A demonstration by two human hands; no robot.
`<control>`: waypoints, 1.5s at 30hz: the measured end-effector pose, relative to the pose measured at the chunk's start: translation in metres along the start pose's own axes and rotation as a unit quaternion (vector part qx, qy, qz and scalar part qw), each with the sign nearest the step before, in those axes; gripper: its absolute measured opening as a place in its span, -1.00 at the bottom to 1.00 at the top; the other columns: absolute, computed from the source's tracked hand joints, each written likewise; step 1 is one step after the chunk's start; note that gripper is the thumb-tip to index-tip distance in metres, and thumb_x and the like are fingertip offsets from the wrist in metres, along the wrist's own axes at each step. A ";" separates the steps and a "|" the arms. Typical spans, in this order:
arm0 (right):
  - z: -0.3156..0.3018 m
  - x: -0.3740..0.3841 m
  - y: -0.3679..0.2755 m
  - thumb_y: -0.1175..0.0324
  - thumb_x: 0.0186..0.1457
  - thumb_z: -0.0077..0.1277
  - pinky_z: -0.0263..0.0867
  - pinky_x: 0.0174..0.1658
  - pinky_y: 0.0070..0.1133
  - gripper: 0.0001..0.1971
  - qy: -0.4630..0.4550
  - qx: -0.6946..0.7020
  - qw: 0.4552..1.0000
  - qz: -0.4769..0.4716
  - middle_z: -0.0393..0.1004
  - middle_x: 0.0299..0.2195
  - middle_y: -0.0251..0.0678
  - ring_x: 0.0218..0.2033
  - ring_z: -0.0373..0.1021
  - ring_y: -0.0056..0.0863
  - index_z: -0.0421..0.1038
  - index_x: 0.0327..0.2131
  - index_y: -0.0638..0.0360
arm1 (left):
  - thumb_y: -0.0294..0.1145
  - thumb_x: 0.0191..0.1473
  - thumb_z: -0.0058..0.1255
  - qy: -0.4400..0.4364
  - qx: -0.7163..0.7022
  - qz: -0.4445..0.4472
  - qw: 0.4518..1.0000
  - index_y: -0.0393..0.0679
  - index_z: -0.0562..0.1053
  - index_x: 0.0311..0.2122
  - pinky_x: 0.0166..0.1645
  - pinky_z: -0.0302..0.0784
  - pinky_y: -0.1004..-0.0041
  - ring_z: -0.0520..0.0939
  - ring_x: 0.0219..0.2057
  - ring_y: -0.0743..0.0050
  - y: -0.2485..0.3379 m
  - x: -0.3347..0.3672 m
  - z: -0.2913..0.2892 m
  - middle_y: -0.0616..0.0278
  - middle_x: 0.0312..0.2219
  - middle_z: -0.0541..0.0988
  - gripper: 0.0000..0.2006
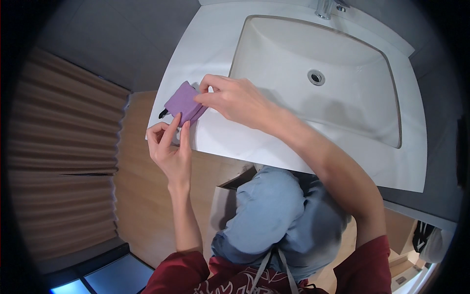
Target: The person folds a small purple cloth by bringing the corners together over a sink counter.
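A small folded purple cloth (185,104) lies on the left end of the white counter, its layers showing along the near right edge. A short black piece (163,113) pokes out at its left side; what it belongs to is hidden. My left hand (169,147) has its index finger and thumb at the cloth's near edge, gripping it lightly. From the right, my right hand (230,95) reaches across the counter and pinches the cloth's right edge between thumb and fingers.
Right of the cloth, a white sink (284,63) with a round drain (316,77) is set into the counter (220,142). A chrome faucet (324,9) stands behind it. Below is an open drawer (223,206) near my knees. Brown pleated curtain (63,157) hangs at the left.
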State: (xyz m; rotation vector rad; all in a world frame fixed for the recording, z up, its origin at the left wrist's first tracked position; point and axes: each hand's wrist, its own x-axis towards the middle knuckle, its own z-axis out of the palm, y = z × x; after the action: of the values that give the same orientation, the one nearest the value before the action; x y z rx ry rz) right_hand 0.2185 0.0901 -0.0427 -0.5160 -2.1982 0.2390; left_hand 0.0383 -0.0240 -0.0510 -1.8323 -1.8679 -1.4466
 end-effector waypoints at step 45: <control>-0.005 0.001 0.004 0.49 0.06 0.08 0.50 -0.38 -0.47 -0.98 -0.003 -0.050 0.998 -0.039 0.43 -0.29 -0.39 -0.27 0.53 -0.46 0.47 -0.40 0.21 | -0.57 0.09 0.28 -0.037 0.006 0.037 0.999 -0.19 0.68 -0.10 -0.21 0.38 0.49 0.46 -0.30 0.49 0.000 0.008 -0.007 0.30 -0.33 0.44 -0.76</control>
State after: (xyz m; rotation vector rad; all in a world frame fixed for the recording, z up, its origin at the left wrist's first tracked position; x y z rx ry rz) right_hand 0.2230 0.0936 -0.0404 -0.4844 -2.2400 0.0891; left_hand 0.0328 -0.0234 -0.0412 -1.9518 -1.8173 -1.3583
